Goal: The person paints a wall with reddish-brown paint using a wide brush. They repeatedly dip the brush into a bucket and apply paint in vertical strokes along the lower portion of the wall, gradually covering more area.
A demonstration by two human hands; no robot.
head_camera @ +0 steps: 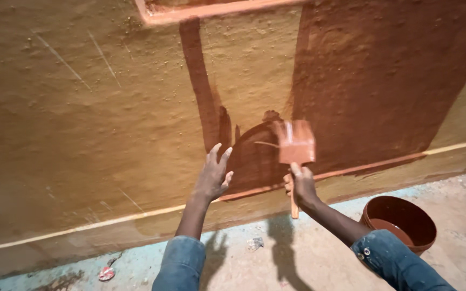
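While the right hand [301, 186] grips a wide paintbrush [295, 144] against the wall [82, 134], spreading red-brown paint, the left hand [213, 175] rests open-fingered just left of it; reloading from the bucket [401, 220] below-right seems near.

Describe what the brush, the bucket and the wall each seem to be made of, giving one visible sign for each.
Brush: flat head coated red-brown, pale handle, probably wood, held in the right hand.
Bucket: smooth, round, thin-rimmed, likely plastic, with red-brown liquid inside.
Wall: rough, grainy ochre surface, looks like plaster or earth render, painted red-brown in parts; the left hand rests open against it.
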